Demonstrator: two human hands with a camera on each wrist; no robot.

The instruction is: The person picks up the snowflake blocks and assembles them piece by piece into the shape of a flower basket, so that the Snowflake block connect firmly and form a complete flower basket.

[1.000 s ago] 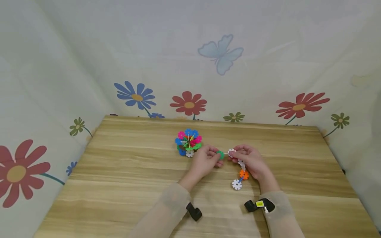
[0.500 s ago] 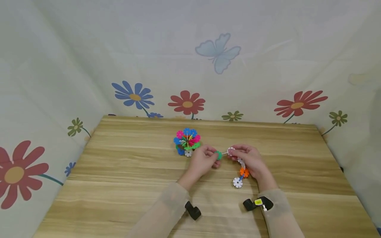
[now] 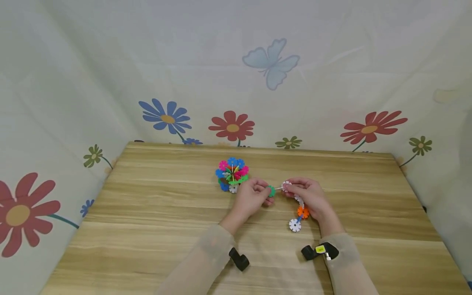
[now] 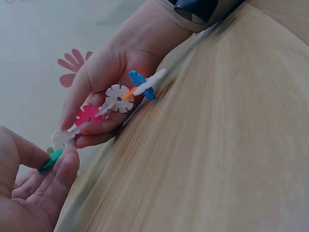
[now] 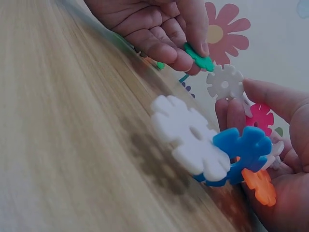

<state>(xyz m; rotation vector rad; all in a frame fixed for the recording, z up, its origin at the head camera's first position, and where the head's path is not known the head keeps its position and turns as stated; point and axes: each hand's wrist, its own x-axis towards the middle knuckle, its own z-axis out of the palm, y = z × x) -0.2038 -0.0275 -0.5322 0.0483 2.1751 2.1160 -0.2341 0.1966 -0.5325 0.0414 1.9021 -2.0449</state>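
My left hand [image 3: 250,198] pinches a green snowflake disc [image 5: 198,57] between thumb and fingers, its edge up against a white disc. In the head view my right hand [image 3: 311,198] holds a chain of interlocking snowflake discs by its upper end. Its thumb rests at a white disc [image 5: 225,79] facing the green one. Below it hang a pink disc [image 4: 89,115], another white disc [image 4: 119,98], an orange disc [image 3: 303,212] and a blue disc [image 4: 143,85]. A white disc [image 3: 295,225] ends the chain. The right palm and fingers partly hide the middle discs.
A round, multicoloured assembly of snowflake discs [image 3: 233,174] stands on the wooden table [image 3: 155,229], just beyond my left hand. A flower-printed cloth [image 3: 317,94] hangs behind the table's far edge. Black wrist cameras [image 3: 239,259] sit on both sleeves.
The chain's hanging end has swung a little to the right. Both hands keep their hold on the green disc and the chain, almost in place; the head view has shifted slightly.
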